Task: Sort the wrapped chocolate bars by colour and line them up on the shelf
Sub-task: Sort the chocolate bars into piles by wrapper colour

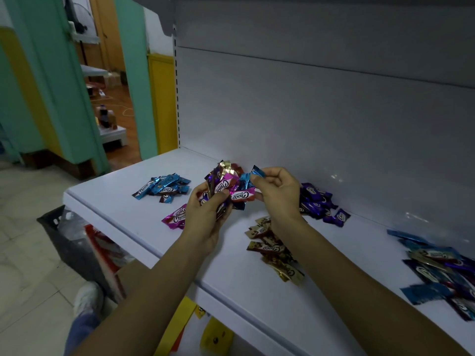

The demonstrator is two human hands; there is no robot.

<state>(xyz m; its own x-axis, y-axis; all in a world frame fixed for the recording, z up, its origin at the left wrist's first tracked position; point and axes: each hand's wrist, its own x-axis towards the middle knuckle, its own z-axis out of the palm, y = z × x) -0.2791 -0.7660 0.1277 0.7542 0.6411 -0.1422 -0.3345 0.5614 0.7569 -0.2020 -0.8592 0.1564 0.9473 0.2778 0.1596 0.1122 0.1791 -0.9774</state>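
You're pinching a blue bar (250, 179) with your right hand (276, 191) from the bunch (223, 186) your left hand (205, 214) is gripping, likely bound for the blue pile (164, 187).

We held the bunch of bars (226, 187) over the middle of the shelf (115, 199). Left of it lay the left pile (164, 188), with the smaller pile (177, 218) before it (nearer the front edge). To its right lay the back pile (318, 204), the front pile (272, 250) before that, and the mixed heap (442, 268) farthest right.
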